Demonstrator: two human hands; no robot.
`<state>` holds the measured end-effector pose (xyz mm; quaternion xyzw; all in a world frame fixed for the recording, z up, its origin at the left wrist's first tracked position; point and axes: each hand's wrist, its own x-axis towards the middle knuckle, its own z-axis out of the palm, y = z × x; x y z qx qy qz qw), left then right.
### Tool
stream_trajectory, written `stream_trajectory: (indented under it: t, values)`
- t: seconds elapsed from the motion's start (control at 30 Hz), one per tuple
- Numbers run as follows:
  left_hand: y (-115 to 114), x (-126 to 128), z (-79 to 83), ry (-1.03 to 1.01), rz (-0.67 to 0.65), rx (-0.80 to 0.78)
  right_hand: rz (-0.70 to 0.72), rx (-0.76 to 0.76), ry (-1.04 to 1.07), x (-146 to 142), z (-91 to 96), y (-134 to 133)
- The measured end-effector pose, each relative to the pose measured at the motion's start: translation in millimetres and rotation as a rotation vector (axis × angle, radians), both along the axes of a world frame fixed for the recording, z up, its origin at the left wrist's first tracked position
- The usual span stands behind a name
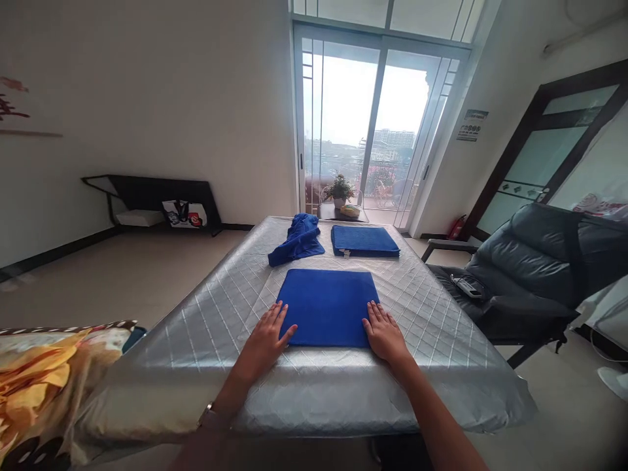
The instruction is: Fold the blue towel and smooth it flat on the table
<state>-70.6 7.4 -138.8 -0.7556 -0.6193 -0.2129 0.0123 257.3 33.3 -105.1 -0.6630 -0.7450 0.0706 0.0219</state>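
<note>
A folded blue cloth [328,307] is lying flat on the near middle of the silver-covered table [196,333]. The left hand [267,335] and right hand [385,331] are flanking it — palms down, open, closing on nothing — with fingers resting over its side edges, probably holding them flat and square. Beyond it, a neat blue stack [366,239] is sitting to the right, presumably set apart from the crumpled blue cloth [300,239] that is lying loose to the left. A pale tag [345,252] is showing on the stack's near edge; a wall notice [472,125] and a printed bag [184,214] are standing out farther off — none of their writing is reading clearly.
</note>
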Motion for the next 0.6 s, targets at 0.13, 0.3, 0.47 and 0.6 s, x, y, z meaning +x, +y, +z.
stream_trajectory:
  t: [0.13,0.3,0.47,0.6]
  values:
    - [-5,1,3.5,-0.044,-0.026,0.143,0.016,-0.003,-0.042,3,-0.5,1]
    - [-6,2,3.6,-0.087,-0.047,0.127,0.042,-0.027,-0.066,8,-0.7,4]
    - [-7,2,1.8,-0.111,-0.042,0.056,0.054,0.014,-0.068,4,4.8,21]
    - [-8,1,2.0,-0.124,-0.025,0.033,0.036,0.043,-0.036,-4,1.0,42]
